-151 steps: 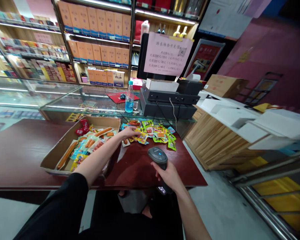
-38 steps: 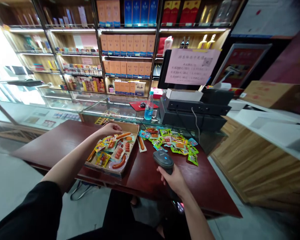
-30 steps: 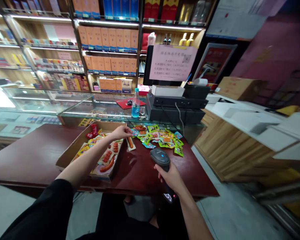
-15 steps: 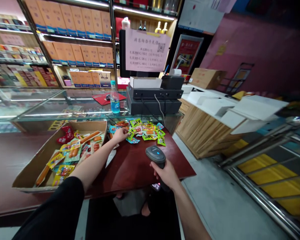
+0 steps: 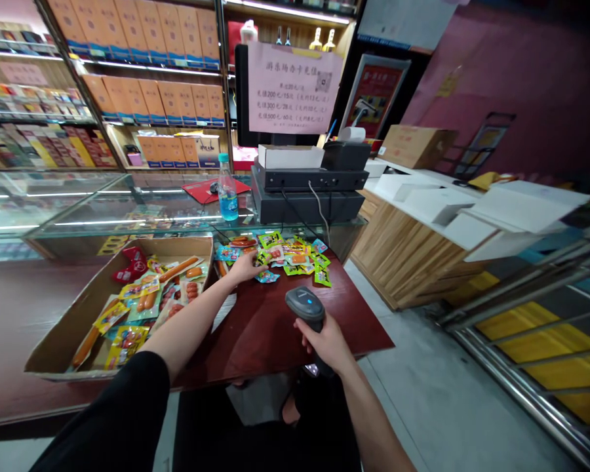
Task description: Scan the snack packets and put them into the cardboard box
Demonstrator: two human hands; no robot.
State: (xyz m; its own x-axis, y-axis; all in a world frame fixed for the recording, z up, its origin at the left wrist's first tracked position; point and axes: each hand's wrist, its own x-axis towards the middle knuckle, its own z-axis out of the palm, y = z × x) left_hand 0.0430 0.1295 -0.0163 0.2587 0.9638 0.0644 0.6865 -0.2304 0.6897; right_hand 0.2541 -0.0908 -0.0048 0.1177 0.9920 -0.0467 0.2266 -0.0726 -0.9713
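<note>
My left hand reaches over a pile of small snack packets on the dark red table. Its thumb and fingers are apart, touching or just over a green packet; I see no firm grip on it. Around it lie more green packets, blue packets and sausage packs. My right hand is wrapped round the handle of a dark grey barcode scanner, held above the table's front edge with a small blue light on top. The scanner's head points toward the packets.
An open cardboard box of packed sausages stands at the left. Behind the table are a glass counter, a blue-capped bottle and a black cash drawer. A metal railing runs along the right.
My left hand has shifted slightly right over the packets, and its thumb now stretches out beside the green packet. My right hand keeps the scanner nearly still. The view has moved slightly.
</note>
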